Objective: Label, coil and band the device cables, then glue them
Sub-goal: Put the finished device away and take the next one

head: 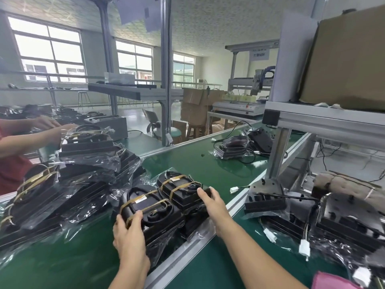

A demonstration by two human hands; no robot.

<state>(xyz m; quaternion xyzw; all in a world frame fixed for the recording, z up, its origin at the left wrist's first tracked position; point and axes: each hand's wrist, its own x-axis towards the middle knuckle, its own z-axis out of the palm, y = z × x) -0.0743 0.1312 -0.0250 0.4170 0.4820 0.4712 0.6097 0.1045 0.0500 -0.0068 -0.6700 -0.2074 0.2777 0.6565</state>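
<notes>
Two black devices lie side by side on the green belt, each with its cable coiled on top under tan rubber bands. My left hand (130, 236) grips the near end of the nearer device (150, 207), thumb on top. My right hand (212, 202) holds the right end of the farther device (181, 186), fingers curled over its edge. Both carry a small white label.
A heap of bagged black devices (68, 180) fills the left, where another person's hands (48, 124) work. Unbanded devices with loose white connectors (304, 247) lie right of the aluminium rail (187, 253). A shelf post (279, 155) stands at right; more devices (233, 149) lie farther along the belt.
</notes>
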